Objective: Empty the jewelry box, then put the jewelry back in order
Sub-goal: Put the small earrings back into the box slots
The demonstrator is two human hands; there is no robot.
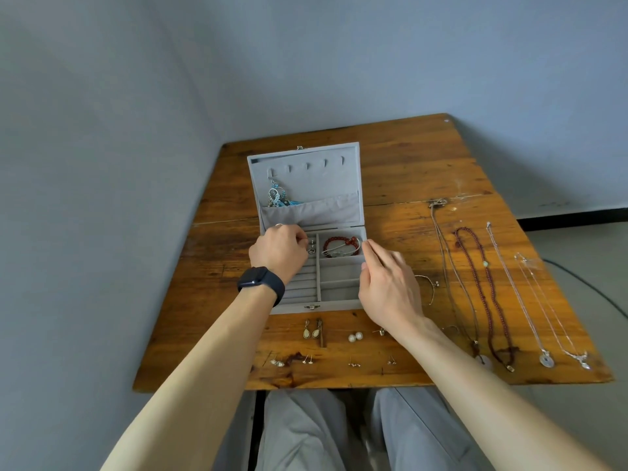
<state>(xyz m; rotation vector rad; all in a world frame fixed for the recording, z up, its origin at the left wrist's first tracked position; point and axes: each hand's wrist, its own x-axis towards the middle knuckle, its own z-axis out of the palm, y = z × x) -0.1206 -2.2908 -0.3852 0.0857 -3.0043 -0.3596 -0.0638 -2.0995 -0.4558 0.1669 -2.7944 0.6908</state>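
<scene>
probably light and slippery, the tiny ring (311,249) wants a fingertip pinch; left hand (278,251) curls over it, grip unclear; right hand (387,283) rests flat-fingered on the box (339,304).

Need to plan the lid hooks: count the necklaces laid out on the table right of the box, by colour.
Silver chains: 2
Dark red beads: 1
Brown cord: 1
Total: 4
</scene>
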